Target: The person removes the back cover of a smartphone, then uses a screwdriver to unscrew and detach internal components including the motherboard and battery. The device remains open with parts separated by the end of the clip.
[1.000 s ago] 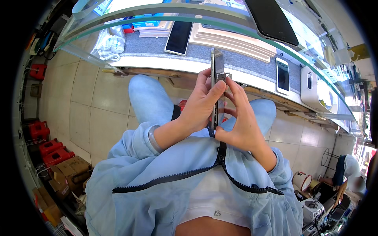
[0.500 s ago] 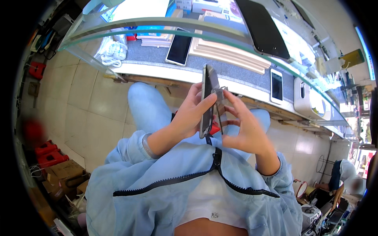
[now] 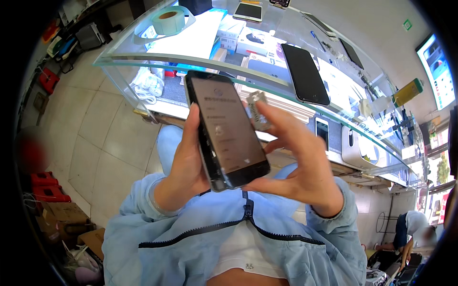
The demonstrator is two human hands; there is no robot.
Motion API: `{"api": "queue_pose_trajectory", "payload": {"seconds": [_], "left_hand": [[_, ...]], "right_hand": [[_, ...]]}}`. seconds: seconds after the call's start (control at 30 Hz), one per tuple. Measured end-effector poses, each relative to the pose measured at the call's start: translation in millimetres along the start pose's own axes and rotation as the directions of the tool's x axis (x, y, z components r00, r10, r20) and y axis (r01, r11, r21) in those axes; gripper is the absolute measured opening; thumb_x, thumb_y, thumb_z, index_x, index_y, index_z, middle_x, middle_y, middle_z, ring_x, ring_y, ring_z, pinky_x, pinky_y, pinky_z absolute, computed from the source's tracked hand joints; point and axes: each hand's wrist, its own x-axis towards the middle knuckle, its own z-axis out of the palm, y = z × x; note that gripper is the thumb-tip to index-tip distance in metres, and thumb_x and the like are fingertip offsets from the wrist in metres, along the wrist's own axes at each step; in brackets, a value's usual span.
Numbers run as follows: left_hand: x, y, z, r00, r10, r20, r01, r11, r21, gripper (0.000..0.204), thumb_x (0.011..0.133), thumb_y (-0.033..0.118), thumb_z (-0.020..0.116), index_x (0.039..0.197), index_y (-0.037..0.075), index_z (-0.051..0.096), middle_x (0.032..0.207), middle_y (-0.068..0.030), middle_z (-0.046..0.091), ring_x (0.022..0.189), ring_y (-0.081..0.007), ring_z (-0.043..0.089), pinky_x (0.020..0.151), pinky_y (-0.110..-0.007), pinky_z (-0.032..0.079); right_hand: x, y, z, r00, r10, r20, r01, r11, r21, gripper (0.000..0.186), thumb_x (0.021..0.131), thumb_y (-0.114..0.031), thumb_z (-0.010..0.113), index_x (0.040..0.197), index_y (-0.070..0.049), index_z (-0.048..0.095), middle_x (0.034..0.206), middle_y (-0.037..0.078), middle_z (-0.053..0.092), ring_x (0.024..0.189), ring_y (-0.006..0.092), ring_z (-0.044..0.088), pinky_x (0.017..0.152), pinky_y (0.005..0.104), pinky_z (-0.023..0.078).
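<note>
A phone (image 3: 229, 128) with a lit screen is held face up and tilted, its screen panel seeming slightly lifted at the left edge. My left hand (image 3: 183, 174) grips its left side and back. My right hand (image 3: 305, 162) has its thumb at the bottom right corner and its upper fingers on a small silvery metal piece (image 3: 255, 107) beside the phone's upper right; whether that piece is attached I cannot tell. Beyond them, a dark phone (image 3: 305, 74) lies on the glass counter top (image 3: 334, 114).
A tape roll (image 3: 167, 19), several phones and small tools sit on the counter, with boxes and white cables (image 3: 143, 83) inside. A white phone (image 3: 322, 136) lies lower. Red stools (image 3: 45, 193) and cartons (image 3: 62, 217) stand left. Another person (image 3: 405, 231) bends at the lower right.
The held phone has turned from edge-on to screen up and come nearer, both hands moving with it. The view has shifted, showing more of the counter top.
</note>
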Motion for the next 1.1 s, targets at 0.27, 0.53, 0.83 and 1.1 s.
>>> {"api": "queue_pose_trajectory", "payload": {"seconds": [0.27,0.53,0.83,1.1], "left_hand": [[39.7,13.4,43.9,0.982,-0.094,0.164,0.111,0.989,-0.093,0.070,0.092,0.064,0.030,0.135,0.010,0.036,0.128,-0.0134,0.050,0.114,-0.0273,0.054,0.093,-0.048,0.048],[64.0,9.9,3.5,0.916,-0.236,0.324,0.304,0.936,-0.177,0.075,0.088,0.069,0.027,0.136,0.012,0.038,0.127,-0.0161,0.051,0.115,-0.0346,0.053,0.080,-0.052,0.055],[78.2,14.3,10.5,0.955,-0.278,0.101,0.295,0.922,-0.250,0.074,0.089,0.066,0.035,0.136,0.009,0.038,0.132,-0.0265,0.043,0.124,-0.0414,0.042,0.087,-0.048,0.053],[58.2,17.9,-23.4,0.887,-0.407,0.219,0.389,0.913,0.121,0.059,0.085,0.046,0.059,0.125,0.003,0.050,0.130,-0.0271,0.046,0.119,-0.0383,0.048,0.090,-0.039,0.050]], "right_hand": [[25.3,-12.0,-52.8,0.996,-0.048,-0.077,0.044,0.997,-0.060,0.098,0.053,-0.017,0.091,0.134,0.004,0.041,0.135,0.016,0.048,0.111,0.0228,0.058,0.081,0.0269,0.051],[63.8,6.5,-69.6,0.992,0.088,-0.088,-0.086,0.996,0.019,0.075,0.066,-0.015,0.085,0.130,0.001,0.048,0.127,0.015,0.053,0.103,0.0214,0.062,0.085,0.0308,0.053],[130.1,-3.8,-93.6,0.998,0.061,-0.023,-0.063,0.993,-0.099,0.066,0.077,-0.033,0.077,0.121,0.009,0.052,0.113,0.021,0.059,0.084,0.0222,0.066,0.069,0.0266,0.053],[179.1,34.7,-100.4,0.991,0.019,-0.132,-0.028,0.997,-0.066,0.065,0.079,-0.035,0.075,0.115,0.015,0.054,0.100,0.020,0.062,0.073,0.0192,0.063,0.061,0.0264,0.053]]}}
